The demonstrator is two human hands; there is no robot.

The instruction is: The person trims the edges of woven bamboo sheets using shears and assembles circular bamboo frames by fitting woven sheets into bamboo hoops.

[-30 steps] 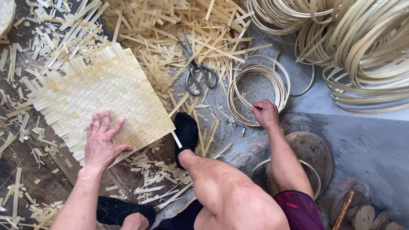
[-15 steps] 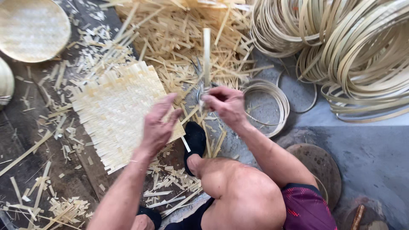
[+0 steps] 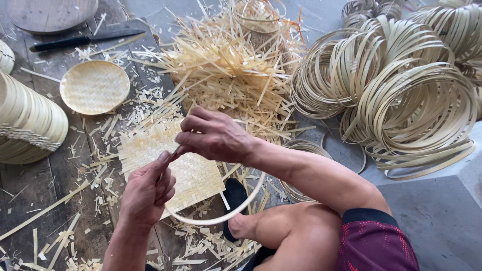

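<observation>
Two bare hands meet near the middle of the scene over a square woven bamboo mat point(image 3: 173, 168) that lies flat on the dark plank floor point(image 3: 60, 165). Left hand point(image 3: 146, 189): fingers curled, thumb and forefinger pinching one end of a thin bamboo hoop point(image 3: 221, 219). Right hand point(image 3: 213, 135): fingers bent down and closed on the same hoop where its ends meet, just above the left thumb. The hoop curves from the hands toward the near side, passing over the mat's right corner and in front of a black-socked foot point(image 3: 234, 194) that rests at the mat's near right edge; the rest of its ring is hidden behind the right forearm. A bare knee point(image 3: 296, 231) and a dark red shorts leg point(image 3: 374, 241) fill the near right.

Far of the hands, a loose heap of bamboo strips point(image 3: 226, 65) spreads across the floor. At right, bundles of coiled bamboo hoops point(image 3: 401, 95) lie piled together. At far left, a small round woven tray point(image 3: 94, 86) lies flat, with a dark-handled knife point(image 3: 80, 40) beyond it. A stack of finished woven trays point(image 3: 27, 123) stands at the left edge. Short offcuts point(image 3: 100, 165) litter the planks around the mat.
</observation>
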